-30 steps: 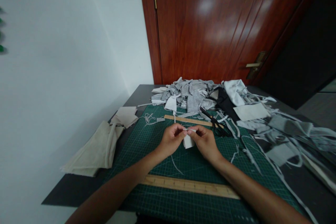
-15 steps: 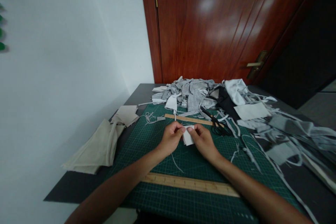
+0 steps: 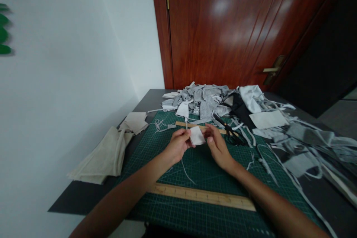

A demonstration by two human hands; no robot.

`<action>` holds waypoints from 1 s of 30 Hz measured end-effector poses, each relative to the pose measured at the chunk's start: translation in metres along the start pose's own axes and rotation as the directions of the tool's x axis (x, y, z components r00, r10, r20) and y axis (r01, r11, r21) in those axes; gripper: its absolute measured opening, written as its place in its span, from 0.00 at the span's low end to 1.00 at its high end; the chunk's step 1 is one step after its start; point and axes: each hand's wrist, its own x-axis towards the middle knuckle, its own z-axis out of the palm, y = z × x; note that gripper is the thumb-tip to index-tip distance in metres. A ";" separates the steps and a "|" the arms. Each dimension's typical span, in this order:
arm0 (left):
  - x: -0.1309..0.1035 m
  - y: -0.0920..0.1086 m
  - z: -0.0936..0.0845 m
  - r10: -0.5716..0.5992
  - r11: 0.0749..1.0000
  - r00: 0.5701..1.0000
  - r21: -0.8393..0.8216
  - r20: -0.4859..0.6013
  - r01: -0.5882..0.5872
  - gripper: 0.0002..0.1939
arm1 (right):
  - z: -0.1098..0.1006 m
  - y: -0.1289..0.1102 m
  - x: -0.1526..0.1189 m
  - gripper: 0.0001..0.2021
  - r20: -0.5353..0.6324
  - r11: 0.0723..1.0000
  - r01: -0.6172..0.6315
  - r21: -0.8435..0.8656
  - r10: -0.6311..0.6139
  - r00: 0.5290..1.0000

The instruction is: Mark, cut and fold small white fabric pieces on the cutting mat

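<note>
Between thumb and fingers, my left hand point(image 3: 180, 143) grips a small white square of folded or stacked fabric point(image 3: 197, 135) by its left side, above the cutting mat. My right hand point(image 3: 217, 144) is at the square's right edge, its thumb and fingers apart; whether a fingertip touches the edge I cannot tell. Just beyond the hands lies a thin wooden ruler point(image 3: 182, 124), partly hidden by them. Black scissors point(image 3: 230, 132) rest on the mat past my right hand.
A green cutting mat point(image 3: 156, 163) covers the dark table point(image 3: 72, 197). A wide wooden ruler point(image 3: 200, 195) crosses its near part. Grey and white scraps point(image 3: 206, 100) are heaped at the back, with more strips point(image 3: 304, 137) to the right. Beige cloth point(image 3: 103, 156) lies left.
My right hand has loosened its pinch and moved slightly right, fingers apart. The white square has turned and now sits in my left hand, a little higher.
</note>
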 end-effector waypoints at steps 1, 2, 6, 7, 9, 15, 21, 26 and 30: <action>0.002 0.003 -0.002 -0.033 0.999 0.999 -0.032 -0.018 0.032 0.17 | -0.004 0.003 0.001 0.30 0.045 0.993 0.103 -0.053 -0.100 0.994; 0.005 0.006 -0.003 -0.072 0.996 0.997 -0.056 -0.028 0.070 0.14 | -0.007 0.004 0.002 0.33 0.091 0.975 0.195 -0.108 -0.185 0.978; 0.006 0.008 -0.007 -0.222 0.973 0.975 -0.053 0.027 0.223 0.07 | -0.012 0.003 0.005 0.17 0.127 0.909 0.344 -0.237 -0.322 0.938; 0.005 0.006 -0.007 -0.245 0.969 0.968 -0.028 0.053 0.246 0.08 | -0.012 0.001 0.005 0.13 0.119 0.910 0.346 -0.228 -0.326 0.938; 0.001 0.002 -0.007 -0.274 0.961 0.955 0.066 0.116 0.268 0.09 | -0.008 -0.002 0.005 0.10 0.081 0.932 0.304 -0.195 -0.294 0.952; -0.002 0.002 -0.004 0.204 0.839 0.950 0.457 0.236 -0.294 0.24 | 0.004 -0.004 0.008 0.13 -0.097 0.994 -0.092 0.058 0.097 0.991; -0.001 0.004 -0.002 0.195 0.889 0.943 0.359 0.270 -0.286 0.25 | 0.012 -0.008 0.011 0.18 -0.011 0.909 -0.253 0.330 0.272 0.962; -0.002 0.002 0.000 0.194 0.913 0.948 0.308 0.251 -0.268 0.25 | 0.019 -0.006 0.007 0.19 -0.138 0.876 -0.230 0.423 0.313 0.940; -0.003 0.002 0.001 0.211 0.910 0.953 0.312 0.217 -0.272 0.25 | 0.018 -0.006 0.001 0.11 -0.114 0.955 -0.165 0.246 0.198 0.974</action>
